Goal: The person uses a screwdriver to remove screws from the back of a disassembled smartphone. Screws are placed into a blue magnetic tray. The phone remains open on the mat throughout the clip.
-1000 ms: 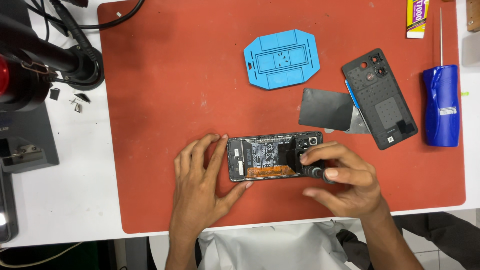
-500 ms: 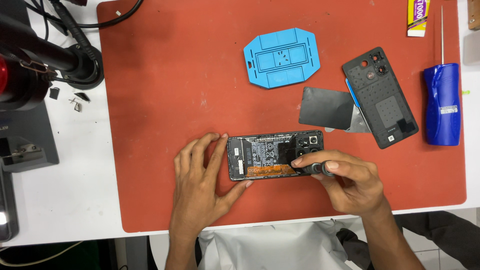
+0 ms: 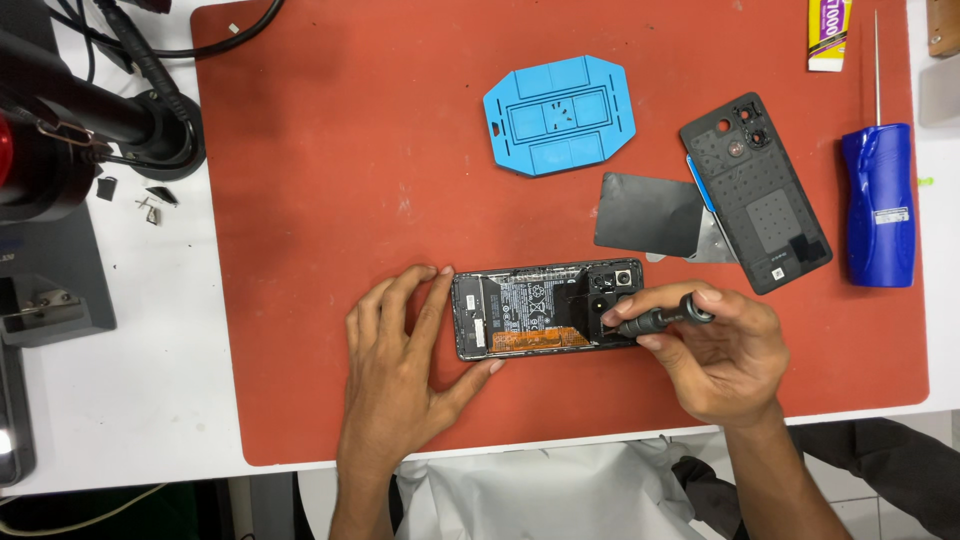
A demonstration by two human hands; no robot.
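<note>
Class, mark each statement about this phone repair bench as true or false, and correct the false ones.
1. The right hand holds a small screwdriver over the opened phone. True.
2. The left hand rests on the blue tray. False: it steadies the phone's left end.
3. The phone's back cover lies apart from the phone on the red mat. True.
4. The blue-handled tool lies left of the phone. False: it lies at the mat's right edge.

Counted: one opened phone (image 3: 545,310), one back cover (image 3: 756,192), one blue fixture plate (image 3: 559,115), one grey sheet (image 3: 648,214), two screwdrivers (image 3: 658,319) (image 3: 878,200), one red mat (image 3: 300,250).
</note>
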